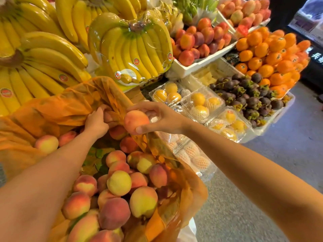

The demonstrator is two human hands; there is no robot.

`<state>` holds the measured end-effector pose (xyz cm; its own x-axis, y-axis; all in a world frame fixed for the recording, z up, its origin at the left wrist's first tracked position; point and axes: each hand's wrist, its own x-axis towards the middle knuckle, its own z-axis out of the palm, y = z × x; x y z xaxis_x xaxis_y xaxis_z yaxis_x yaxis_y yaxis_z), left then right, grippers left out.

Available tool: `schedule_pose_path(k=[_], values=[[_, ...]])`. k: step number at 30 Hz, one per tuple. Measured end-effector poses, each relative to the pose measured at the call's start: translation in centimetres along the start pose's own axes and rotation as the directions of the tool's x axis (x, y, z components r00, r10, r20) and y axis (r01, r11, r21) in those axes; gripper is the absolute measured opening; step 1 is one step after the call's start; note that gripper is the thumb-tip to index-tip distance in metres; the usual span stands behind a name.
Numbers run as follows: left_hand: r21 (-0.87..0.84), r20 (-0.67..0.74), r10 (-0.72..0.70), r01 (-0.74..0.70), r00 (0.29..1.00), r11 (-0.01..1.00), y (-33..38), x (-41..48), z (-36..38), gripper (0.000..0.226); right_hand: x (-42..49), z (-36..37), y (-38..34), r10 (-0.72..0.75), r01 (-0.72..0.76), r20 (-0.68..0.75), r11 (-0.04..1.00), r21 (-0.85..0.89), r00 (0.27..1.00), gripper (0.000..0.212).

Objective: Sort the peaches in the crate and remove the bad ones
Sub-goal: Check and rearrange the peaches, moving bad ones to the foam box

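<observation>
Behind and to the left of both hands rise the stacked bananas (129, 49). Beneath the forearms the orange plastic liner (70, 105) spreads over the crate, which is itself hidden under it, and the heap of peaches (118, 183) lies in the liner, below the hands and back toward the person. Right of the right hand, past the liner's crumpled edge, sit clear clamshell boxes (201, 102) of yellow fruit, and beyond them the bare floor (262, 172). The left hand (97, 122) has its fingers curled into a bunched fold of the liner at the far end of the heap. It appears to be holding the film back. Just beside it, the right hand (162, 116) pinches a single peach (136, 122) between the thumb (141, 129) underneath and the fingers on top. The palm stays off the fruit, which hangs clear above the farthest peaches, close to the liner's right edge. The peach is round, so no axis matters, and the right hand alone carries it. No blemish shows on the side facing the camera, and the rest is hidden. If it is judged bad, the open way out is probably rightward over the liner's edge. If good, there is room straight down or back toward the person.
</observation>
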<state>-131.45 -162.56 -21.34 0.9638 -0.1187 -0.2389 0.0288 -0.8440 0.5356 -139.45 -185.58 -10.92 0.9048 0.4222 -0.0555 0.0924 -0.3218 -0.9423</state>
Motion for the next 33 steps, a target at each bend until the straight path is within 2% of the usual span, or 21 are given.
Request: schedule_pose_path(k=[5, 10, 15, 18, 21, 25, 29, 33], values=[[-0.087, -0.012, 0.014, -0.015, 1.000, 0.996, -0.6, -1.0, -0.5, 0.061, 0.1, -0.1, -0.1, 0.045, -0.045, 0.028, 0.999, -0.010, 0.999, 0.053], [-0.241, 0.051, 0.101, -0.085, 0.994, 0.967, -0.7, -2.8, -1.7, 0.047, 0.1, 0.1, -0.5, 0.070, -0.066, 0.043, 0.994, -0.087, 0.997, 0.056], [-0.477, 0.151, 0.072, 0.009, 0.986, 0.879, -0.3, -5.4, -3.7, 0.045, -0.6, 0.6, -1.9, 0.067, -0.057, 0.070, 0.990, -0.130, 0.995, 0.054], [-0.644, 0.258, 0.021, 0.155, 0.966, 0.749, -0.4, -6.9, -4.7, 0.040, -1.0, 1.4, -2.4, 0.066, -0.054, 0.078, 0.987, -0.150, 0.995, 0.057], [-0.761, 0.305, 0.036, 0.221, 0.952, 0.610, -0.6, -8.6, -5.8, 0.038, -1.4, 2.2, -2.5, 0.050, -0.041, 0.054, 0.987, -0.158, 0.997, 0.066], [-0.858, 0.356, 0.158, 0.255, 0.921, 0.445, -0.9, -11.6, -7.8, 0.068, -2.2, 3.4, -3.0, 0.029, -0.026, 0.026, 0.993, -0.117, 0.999, 0.064], [-0.892, 0.373, 0.242, 0.274, 0.896, 0.360, -0.9, -14.8, -9.1, 0.064, -3.3, 4.8, -3.9, 0.002, 0.000, 0.025, 0.996, -0.093, 1.000, 0.058], [-0.891, 0.407, 0.273, 0.312, 0.872, 0.329, -0.9, -17.4, -10.0, 0.064, -4.4, 5.9, -4.8, -0.054, 0.056, 0.023, 0.989, -0.138, 0.998, 0.065]])
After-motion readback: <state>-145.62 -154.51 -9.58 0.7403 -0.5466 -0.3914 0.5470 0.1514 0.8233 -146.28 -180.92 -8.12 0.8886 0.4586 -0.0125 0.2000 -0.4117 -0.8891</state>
